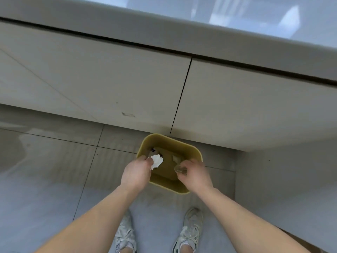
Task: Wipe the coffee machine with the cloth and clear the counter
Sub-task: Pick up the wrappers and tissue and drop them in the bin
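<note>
Over the yellow bin (189, 148), left hand (135, 173) pinches a crumpled tissue (156, 161); right hand (196, 177) grips something clear.

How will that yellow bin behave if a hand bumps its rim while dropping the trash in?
The yellow bin looks like thin plastic holding only a few scraps, so it is probably light and may slide on the smooth tiled floor. It stands close to the cabinet, which would likely stop it tipping that way.
</note>
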{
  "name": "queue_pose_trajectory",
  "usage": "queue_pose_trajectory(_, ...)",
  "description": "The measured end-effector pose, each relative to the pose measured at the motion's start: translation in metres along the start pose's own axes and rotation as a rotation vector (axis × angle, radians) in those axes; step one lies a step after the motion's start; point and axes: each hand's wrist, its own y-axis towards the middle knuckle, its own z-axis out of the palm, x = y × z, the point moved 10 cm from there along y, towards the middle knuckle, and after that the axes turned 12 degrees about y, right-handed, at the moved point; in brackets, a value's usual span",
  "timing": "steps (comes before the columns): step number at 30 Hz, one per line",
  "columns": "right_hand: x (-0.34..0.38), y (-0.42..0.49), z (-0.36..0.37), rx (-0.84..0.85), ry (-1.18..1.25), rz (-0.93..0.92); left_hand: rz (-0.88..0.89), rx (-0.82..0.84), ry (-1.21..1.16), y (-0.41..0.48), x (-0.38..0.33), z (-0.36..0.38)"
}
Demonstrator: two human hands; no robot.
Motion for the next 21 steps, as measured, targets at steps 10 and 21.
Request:
queue_pose_trajectory(10,-0.016,0.014,0.018,0.008,0.026,-0.013,0.041,0.002,0.017,0.006,0.004,0.020)
queue_pose_trajectory(21,0.032,0.000,-0.019,-0.032,-0.028,-0.070,0.006,-0.079,0.061,-0.019,0.012,-0.032)
